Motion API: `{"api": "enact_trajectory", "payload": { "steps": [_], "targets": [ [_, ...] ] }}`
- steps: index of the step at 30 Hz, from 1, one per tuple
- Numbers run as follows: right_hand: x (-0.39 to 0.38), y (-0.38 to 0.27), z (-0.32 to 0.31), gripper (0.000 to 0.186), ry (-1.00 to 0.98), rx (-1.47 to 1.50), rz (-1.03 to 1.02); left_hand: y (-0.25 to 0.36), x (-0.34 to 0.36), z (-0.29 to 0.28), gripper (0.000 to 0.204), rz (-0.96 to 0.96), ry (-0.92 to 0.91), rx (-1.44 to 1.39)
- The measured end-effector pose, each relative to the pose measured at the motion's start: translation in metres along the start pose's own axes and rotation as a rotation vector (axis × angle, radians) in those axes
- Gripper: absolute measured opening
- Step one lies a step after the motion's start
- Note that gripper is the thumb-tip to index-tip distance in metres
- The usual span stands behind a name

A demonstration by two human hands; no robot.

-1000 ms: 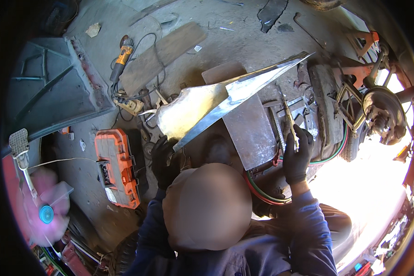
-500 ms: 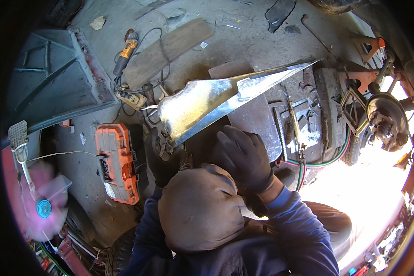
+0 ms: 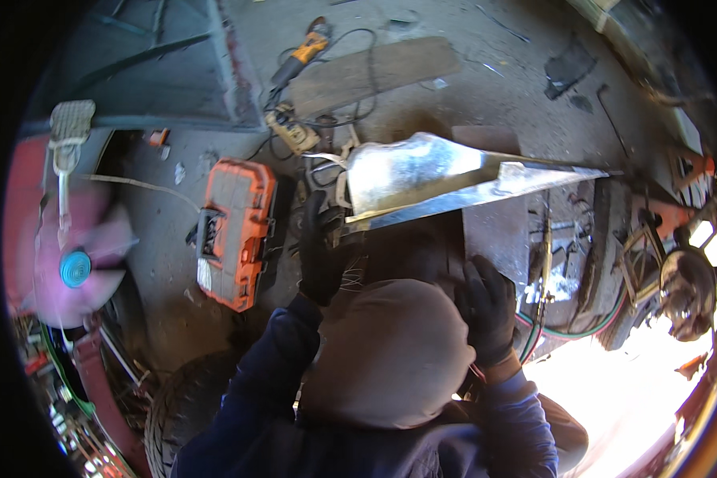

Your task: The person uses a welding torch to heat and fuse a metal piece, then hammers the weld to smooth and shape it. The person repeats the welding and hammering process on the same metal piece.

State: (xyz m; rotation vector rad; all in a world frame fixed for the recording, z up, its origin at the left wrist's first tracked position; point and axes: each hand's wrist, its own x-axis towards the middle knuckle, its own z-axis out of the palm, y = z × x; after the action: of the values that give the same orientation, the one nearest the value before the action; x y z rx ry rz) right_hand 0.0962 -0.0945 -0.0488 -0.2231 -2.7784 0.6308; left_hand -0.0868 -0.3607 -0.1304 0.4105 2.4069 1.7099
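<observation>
A long, tapering piece of bent shiny sheet metal (image 3: 422,171) lies across the middle, its narrow tip pointing right. Metal clamps (image 3: 344,187) stand at its broad left end. My left hand (image 3: 325,259), in a dark glove, is just below that end, fingers stretched upward and thumb apart; I see nothing in it. My right hand (image 3: 490,307), gloved too, is lower right of the sheet, near a flat metal plate (image 3: 494,239), fingers apart and slightly bent. A brown cloth cap (image 3: 390,354) hides the space between my forearms.
An orange and grey toolbox (image 3: 235,231) stands left, near a spinning pink fan (image 3: 76,267). Beyond lie a yellow angle grinder (image 3: 303,52), its cord and a wooden board (image 3: 374,76). A torch with hoses (image 3: 546,255) and a wheel hub (image 3: 687,295) are right.
The view has shifted, moving the surroundings rightward in the picture. My right hand has drawn back from the sheet's near edge. My left hand's fingers now reach upward beside the clamped end.
</observation>
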Motion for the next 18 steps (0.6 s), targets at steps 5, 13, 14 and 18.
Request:
{"api": "enact_trajectory", "payload": {
  "steps": [5,13,14,18],
  "targets": [
    [0.006,0.003,0.008,0.041,0.02,-0.058,-0.079,-0.017,-0.005,-0.014,0.064,-0.045,0.115,-0.126],
    [-0.034,0.005,0.006,0.055,0.062,0.012,0.078,-0.088,0.003,-0.036,0.05,-0.178,0.015,0.231],
    [-0.037,0.004,0.001,0.053,-0.005,-0.034,0.083,-0.097,0.014,-0.032,0.051,-0.108,-0.047,0.388],
    [-0.036,-0.005,-0.014,0.049,-0.015,-0.147,-0.008,-0.134,0.083,0.001,0.064,0.305,-0.158,0.616]
  ]
}}
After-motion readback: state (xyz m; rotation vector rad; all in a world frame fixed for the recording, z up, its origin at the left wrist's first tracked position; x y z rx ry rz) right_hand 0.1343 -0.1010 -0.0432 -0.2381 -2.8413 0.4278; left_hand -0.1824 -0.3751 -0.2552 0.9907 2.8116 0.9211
